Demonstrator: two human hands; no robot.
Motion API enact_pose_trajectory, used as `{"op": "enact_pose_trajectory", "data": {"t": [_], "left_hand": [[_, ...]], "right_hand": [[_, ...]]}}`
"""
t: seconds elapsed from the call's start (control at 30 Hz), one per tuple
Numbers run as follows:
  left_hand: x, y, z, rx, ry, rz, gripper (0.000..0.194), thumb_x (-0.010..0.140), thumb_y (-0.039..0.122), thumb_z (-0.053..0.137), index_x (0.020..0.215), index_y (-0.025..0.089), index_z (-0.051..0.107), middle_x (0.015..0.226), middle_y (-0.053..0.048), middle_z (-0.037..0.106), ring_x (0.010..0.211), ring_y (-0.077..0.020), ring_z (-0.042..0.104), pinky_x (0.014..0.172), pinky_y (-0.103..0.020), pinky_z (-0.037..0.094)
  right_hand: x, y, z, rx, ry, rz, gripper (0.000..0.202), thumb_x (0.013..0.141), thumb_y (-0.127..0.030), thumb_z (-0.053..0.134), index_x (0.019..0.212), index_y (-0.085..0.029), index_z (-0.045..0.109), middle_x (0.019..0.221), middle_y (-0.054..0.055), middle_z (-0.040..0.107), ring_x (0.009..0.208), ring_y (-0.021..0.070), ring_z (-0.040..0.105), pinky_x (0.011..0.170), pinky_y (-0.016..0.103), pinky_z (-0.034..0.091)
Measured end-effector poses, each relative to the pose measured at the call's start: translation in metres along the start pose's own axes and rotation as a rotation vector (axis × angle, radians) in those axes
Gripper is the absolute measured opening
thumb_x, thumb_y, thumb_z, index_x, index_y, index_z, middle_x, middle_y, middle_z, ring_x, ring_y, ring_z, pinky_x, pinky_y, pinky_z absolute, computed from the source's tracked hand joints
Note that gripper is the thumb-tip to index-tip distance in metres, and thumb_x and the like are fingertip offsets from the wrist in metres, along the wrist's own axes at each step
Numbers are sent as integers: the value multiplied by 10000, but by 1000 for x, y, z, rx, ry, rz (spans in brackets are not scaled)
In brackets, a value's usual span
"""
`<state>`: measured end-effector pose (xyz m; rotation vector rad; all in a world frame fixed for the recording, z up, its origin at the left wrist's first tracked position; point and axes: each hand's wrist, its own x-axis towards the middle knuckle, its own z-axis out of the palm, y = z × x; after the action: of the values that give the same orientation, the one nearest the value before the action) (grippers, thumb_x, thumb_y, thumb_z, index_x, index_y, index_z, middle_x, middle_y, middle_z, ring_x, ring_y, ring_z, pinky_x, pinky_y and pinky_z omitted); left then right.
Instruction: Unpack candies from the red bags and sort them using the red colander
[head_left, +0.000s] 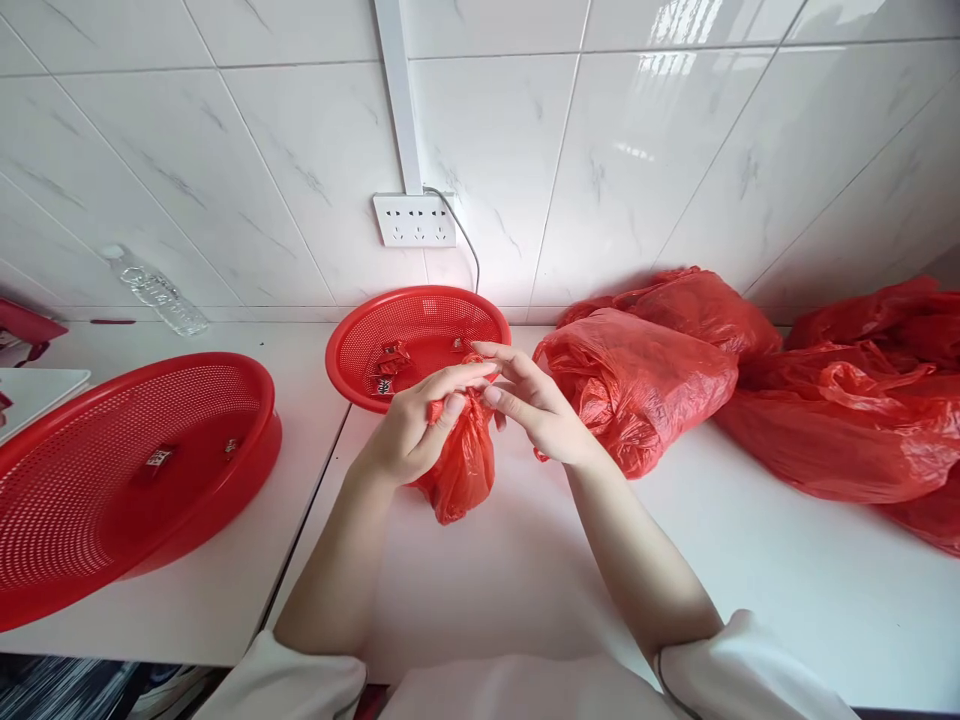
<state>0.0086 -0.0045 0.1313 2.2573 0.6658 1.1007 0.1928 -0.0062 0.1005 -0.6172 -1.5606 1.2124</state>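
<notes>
A small red plastic bag [463, 465] hangs with its neck gathered between my two hands, just above the white table. My left hand [420, 420] is closed, its thumb and fingers pinching the bag's neck from the left. From the right, my right hand [536, 400] grips the same gathered top, thumb and fingers meeting near the left fingertips. What lies inside the bag is hidden. Right behind the hands stands a round red basket [341, 365] holding a few small wrapped pieces [391, 365].
A large red basket [255, 380] with small pieces inside stands at left. A clear plastic bottle [161, 290] rests near the wall. Big red plastic bags [652, 380] are heaped at right, with more bags [855, 420] beyond. A socket panel [415, 220] sits on the tiled wall.
</notes>
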Motion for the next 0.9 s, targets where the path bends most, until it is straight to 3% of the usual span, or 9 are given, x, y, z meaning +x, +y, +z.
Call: {"op": "enact_pose_trajectory", "data": {"t": [0.1, 0.23, 0.43, 0.57, 0.7, 0.8, 0.9], "left_hand": [[0, -3, 2, -36, 26, 11, 418, 969, 355, 342, 1329, 233, 516, 1150, -103, 630, 977, -198, 621, 875, -364, 495], [-2, -3, 3, 229, 131, -23, 424, 962, 396, 337, 1302, 272, 557, 1194, -75, 573, 913, -162, 613, 835, -308, 487], [-10, 1, -1, 536, 224, -234, 394, 970, 328, 332, 1205, 259, 641, 1196, -27, 636, 1071, -178, 594, 849, -249, 449], [-26, 0, -12, 628, 266, -377, 398, 973, 330, 319, 1140, 273, 675, 1199, 12, 655, 1131, -170, 574, 893, -247, 427], [-45, -8, -23, 705, 298, -554, 406, 966, 354, 317, 1075, 288, 703, 1135, 28, 692, 1030, -171, 623, 793, -254, 440], [-56, -21, -27, 656, 270, -678, 443, 947, 380, 329, 934, 237, 748, 998, -27, 731, 920, -212, 649, 750, -283, 442], [-64, -37, -28, 490, 253, -746, 466, 914, 406, 369, 795, 173, 755, 762, -65, 727, 791, -233, 652, 719, -292, 462]], "right_hand": [[-1, 0, -2, -9, 79, -38, 311, 838, -337, 639, 1122, -218, 591, 1006, 44, 649, 805, 123, 604, 706, 265, 517], [-5, -5, -5, -46, 229, 9, 210, 790, -342, 688, 908, -176, 638, 794, 17, 623, 708, 115, 576, 660, 262, 491], [-16, -9, -16, 63, 598, -100, 95, 801, -257, 642, 784, -211, 560, 750, -17, 535, 653, 92, 506, 609, 227, 444], [-26, -1, -41, 285, 717, -84, 152, 734, -185, 682, 733, -210, 532, 691, -47, 486, 614, 69, 488, 585, 191, 433], [-36, 4, -63, 426, 849, -62, 246, 646, -123, 736, 687, -191, 503, 713, -50, 506, 633, 51, 504, 560, 151, 423], [-42, 1, -66, 314, 843, -142, 209, 689, -134, 710, 749, -207, 523, 711, -55, 495, 621, 56, 497, 559, 165, 425], [-47, -8, -64, -37, 617, -89, 91, 807, -206, 627, 861, -232, 558, 737, -43, 528, 603, 80, 497, 570, 213, 439]]}}
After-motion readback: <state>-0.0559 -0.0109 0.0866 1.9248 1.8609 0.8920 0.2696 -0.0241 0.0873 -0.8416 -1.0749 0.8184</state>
